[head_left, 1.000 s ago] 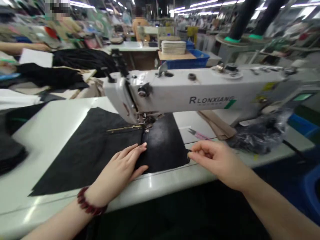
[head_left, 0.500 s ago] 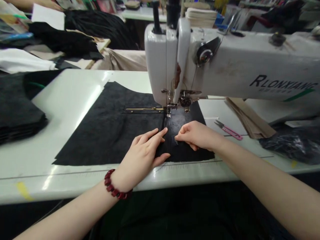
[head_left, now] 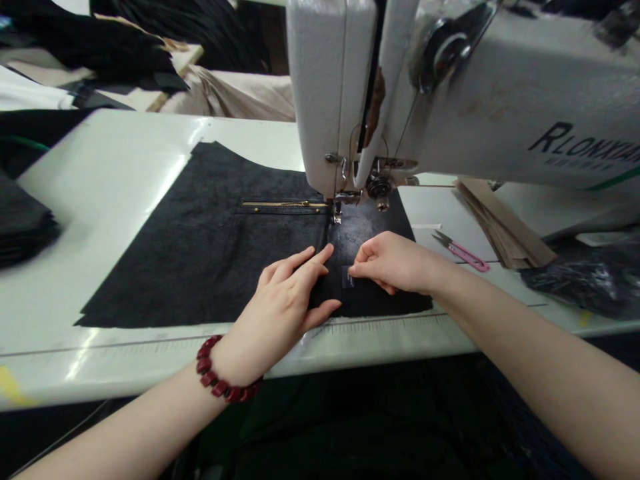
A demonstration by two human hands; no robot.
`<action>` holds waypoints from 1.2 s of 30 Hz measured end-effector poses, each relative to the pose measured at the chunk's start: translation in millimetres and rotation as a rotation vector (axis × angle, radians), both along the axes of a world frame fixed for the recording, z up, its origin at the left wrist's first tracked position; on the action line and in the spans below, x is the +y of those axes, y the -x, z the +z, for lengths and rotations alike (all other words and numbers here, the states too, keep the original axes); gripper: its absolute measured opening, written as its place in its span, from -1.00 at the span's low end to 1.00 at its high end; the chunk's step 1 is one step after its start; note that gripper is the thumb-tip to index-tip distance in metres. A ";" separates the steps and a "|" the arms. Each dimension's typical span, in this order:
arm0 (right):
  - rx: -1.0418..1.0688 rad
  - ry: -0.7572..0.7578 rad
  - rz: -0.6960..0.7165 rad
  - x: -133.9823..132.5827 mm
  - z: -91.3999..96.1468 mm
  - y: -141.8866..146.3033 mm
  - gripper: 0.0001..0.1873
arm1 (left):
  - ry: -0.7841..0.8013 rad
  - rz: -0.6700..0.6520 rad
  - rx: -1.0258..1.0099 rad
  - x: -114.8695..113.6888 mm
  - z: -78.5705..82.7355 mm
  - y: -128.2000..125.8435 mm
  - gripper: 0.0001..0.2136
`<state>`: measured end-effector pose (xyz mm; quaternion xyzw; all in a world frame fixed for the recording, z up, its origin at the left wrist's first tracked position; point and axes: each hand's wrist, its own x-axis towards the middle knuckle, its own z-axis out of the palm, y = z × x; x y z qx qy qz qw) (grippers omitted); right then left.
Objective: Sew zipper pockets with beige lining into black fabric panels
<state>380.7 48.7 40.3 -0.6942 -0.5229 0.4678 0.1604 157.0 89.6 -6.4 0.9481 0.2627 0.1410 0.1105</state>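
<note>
**While it lies pressed flat, black cloth sits under the presser foot**

It rests on the white bench, a brass zipper set across it. The left hand lies open on the cloth; the right hand curls, fingertips at a small dark tab, grip unclear. Soft and limp-looking, the cloth seems best controlled by flat pressure near the foot.

You're in a garment sewing workshop: an industrial sewing machine stands on your white work table, with a stack of cut black fabric at the left, pink-handled thread snips and a bundle of tan cut pieces on the right.
</note>
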 end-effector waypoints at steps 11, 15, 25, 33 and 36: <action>-0.118 -0.087 0.007 0.9 -4.5 7.9 -0.77 | -0.013 -0.025 -0.010 0.7 -1.5 0.5 -0.59; -0.158 -0.090 0.005 -0.9 -8.4 8.9 -0.73 | -0.001 -0.026 -0.001 0.6 0.3 0.3 -0.60; -0.424 -0.284 0.092 -17.4 4.2 1.0 -0.70 | -0.026 -0.051 0.043 -0.1 4.8 -0.1 -0.68; -0.551 -0.855 0.652 -47.6 -22.5 -27.5 -0.63 | -0.004 -0.024 0.021 0.4 2.2 -1.0 -0.59; -0.577 -0.840 0.639 -50.7 -27.3 -24.9 -0.57 | -0.009 -0.018 0.022 0.4 1.6 -0.9 -0.56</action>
